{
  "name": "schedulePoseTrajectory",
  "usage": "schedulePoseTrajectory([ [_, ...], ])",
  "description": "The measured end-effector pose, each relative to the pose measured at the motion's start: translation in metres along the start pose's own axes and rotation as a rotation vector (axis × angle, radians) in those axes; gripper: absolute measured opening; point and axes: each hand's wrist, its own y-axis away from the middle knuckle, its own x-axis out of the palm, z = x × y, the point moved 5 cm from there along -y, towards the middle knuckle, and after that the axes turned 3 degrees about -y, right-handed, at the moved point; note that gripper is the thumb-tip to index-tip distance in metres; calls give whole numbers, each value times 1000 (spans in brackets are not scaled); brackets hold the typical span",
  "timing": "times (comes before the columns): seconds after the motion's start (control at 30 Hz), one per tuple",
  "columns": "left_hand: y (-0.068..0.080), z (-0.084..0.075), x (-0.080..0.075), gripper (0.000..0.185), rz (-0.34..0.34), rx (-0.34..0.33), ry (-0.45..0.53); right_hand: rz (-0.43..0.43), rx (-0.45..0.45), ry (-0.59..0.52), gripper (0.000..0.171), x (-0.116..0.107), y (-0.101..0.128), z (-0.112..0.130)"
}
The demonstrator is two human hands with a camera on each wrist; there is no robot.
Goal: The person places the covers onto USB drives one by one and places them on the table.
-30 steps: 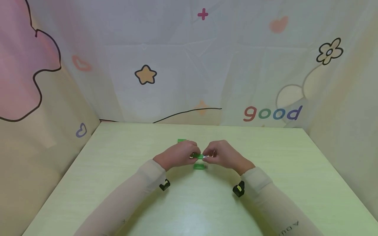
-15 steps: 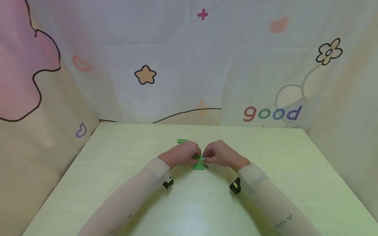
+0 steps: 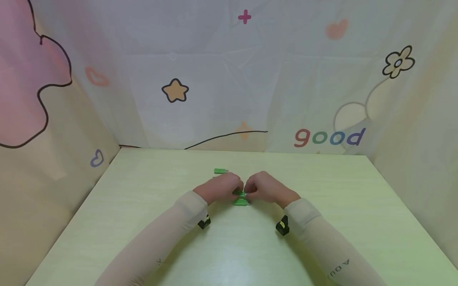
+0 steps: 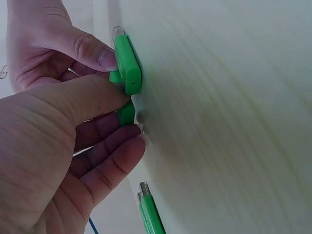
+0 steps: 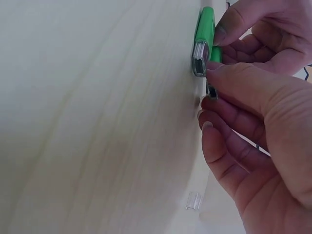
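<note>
Both hands meet over the table around one green USB stick (image 3: 240, 194), its length lying left to right. My left hand (image 3: 221, 187) pinches its green body between thumb and fingers. My right hand (image 3: 269, 188) pinches the metal plug end (image 5: 212, 90), largely covered by the thumb and fingers. Just on the near side lies a second green USB stick (image 5: 204, 27), with a clear cap (image 5: 199, 62) over its plug. The two sticks are side by side, very close; whether they touch I cannot tell.
Beyond the left hand lies another green USB stick (image 3: 220, 171); the left wrist view shows two uncapped sticks (image 4: 152, 214) there. A loose clear cap (image 5: 194, 201) lies on the table past the right hand. A printed curtain (image 3: 214, 99) hangs behind the table (image 3: 229, 254).
Both hands have come down and slightly nearer with the USB stick, bringing it beside the near one. The right hand has shifted a little left. The other sticks look still.
</note>
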Motion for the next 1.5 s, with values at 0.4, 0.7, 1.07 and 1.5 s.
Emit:
schedulePoseTrajectory([
  [0.4, 0, -2, 0, 13, 31, -32, 11, -2, 7, -1, 4, 1, -2, -1],
  [0.7, -2, 0, 3, 16, 32, -24, -5, -7, -8, 3, 5, 3, -2, -3],
  [1.07, -1, 1, 3, 13, 42, -25, -47, -1, 1, 0, 6, 2, -1, -2],
  [1.5, 2, 3, -1, 10, 56, -21, -41, 6, 3, -10, 6, 0, -1, -4],
])
